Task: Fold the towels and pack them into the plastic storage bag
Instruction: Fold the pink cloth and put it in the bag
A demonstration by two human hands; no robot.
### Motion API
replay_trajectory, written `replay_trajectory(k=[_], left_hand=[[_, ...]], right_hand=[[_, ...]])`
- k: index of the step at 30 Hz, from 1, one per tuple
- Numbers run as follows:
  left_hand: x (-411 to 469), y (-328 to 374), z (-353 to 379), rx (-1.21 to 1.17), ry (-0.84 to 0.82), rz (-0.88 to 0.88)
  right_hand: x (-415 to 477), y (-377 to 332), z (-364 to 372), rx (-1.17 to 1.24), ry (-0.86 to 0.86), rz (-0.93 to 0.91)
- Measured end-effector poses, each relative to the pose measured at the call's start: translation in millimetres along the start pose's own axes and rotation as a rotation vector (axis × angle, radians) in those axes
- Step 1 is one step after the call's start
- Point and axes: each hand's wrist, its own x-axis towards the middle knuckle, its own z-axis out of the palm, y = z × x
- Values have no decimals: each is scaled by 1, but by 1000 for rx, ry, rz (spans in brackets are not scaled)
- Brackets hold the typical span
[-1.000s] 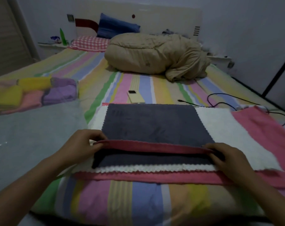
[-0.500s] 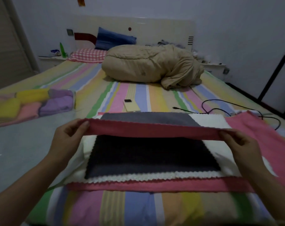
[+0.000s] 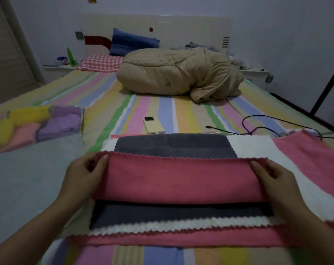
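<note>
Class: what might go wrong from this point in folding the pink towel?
1. The left hand and right hand pinch the pink towel only at its corners; if they move unevenly, the fold may land crooked.
2. It lies over a loose grey towel and white towel; dragging it could pull them askew.
3. The phone and cable lie just beyond the stack and might get covered.

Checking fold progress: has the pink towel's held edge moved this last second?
Yes. The pink towel's edge, pinched by the left hand and right hand, went from the grey towel's near edge towards its far edge.
</note>
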Motion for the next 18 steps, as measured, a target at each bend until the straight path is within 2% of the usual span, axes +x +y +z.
replay_trajectory(k=[7, 12, 18], left_hand=[[65, -30, 40, 375, -39, 0], [82, -45, 59, 479, -74, -30], [81, -55, 67, 515, -82, -49]], right_hand=[[67, 13, 31, -298, 61, -64], [94, 29, 44, -541, 49, -72], [97, 36, 51, -665, 17, -49]])
